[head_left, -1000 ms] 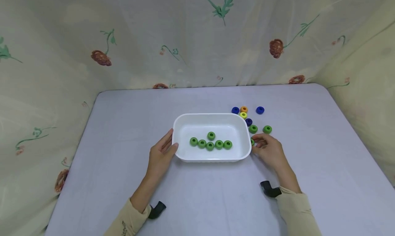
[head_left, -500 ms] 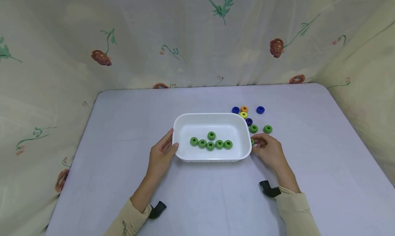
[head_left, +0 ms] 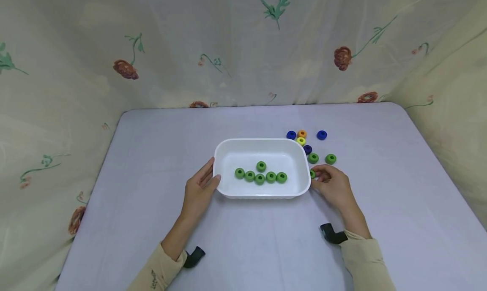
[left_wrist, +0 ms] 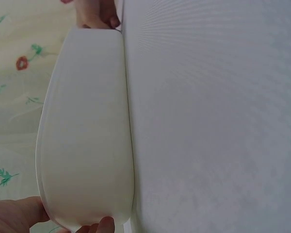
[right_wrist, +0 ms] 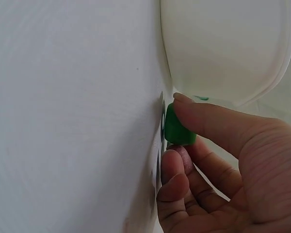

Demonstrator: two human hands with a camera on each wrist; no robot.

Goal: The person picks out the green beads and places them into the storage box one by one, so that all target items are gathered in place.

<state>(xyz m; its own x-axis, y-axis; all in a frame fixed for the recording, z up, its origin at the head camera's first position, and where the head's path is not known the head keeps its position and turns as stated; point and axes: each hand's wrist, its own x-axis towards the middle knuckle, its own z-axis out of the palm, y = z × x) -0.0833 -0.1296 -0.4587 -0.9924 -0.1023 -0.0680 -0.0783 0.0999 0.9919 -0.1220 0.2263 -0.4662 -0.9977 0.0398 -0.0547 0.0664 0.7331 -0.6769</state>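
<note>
A white rectangular tray [head_left: 262,148] stands mid-table, with several green beads [head_left: 260,179] lying inside it. My left hand [head_left: 198,194] grips the tray's left end, thumb and fingertips on its rim and outer wall. Close outside the tray's right end, my right hand [head_left: 335,189] pinches a green bead [right_wrist: 178,128] between thumb and fingers, low by the tablecloth. The right wrist view shows this bead's side, while the fingers partly cover it in the head view. Two more green beads [head_left: 331,159] rest beyond that hand.
Behind the tray's right corner lie blue beads [head_left: 321,135], an orange bead [head_left: 302,134] and a yellow bead [head_left: 301,141]. A pale cloth covers the table [head_left: 243,240]. Floral curtains [head_left: 171,54] hang along its back and sides.
</note>
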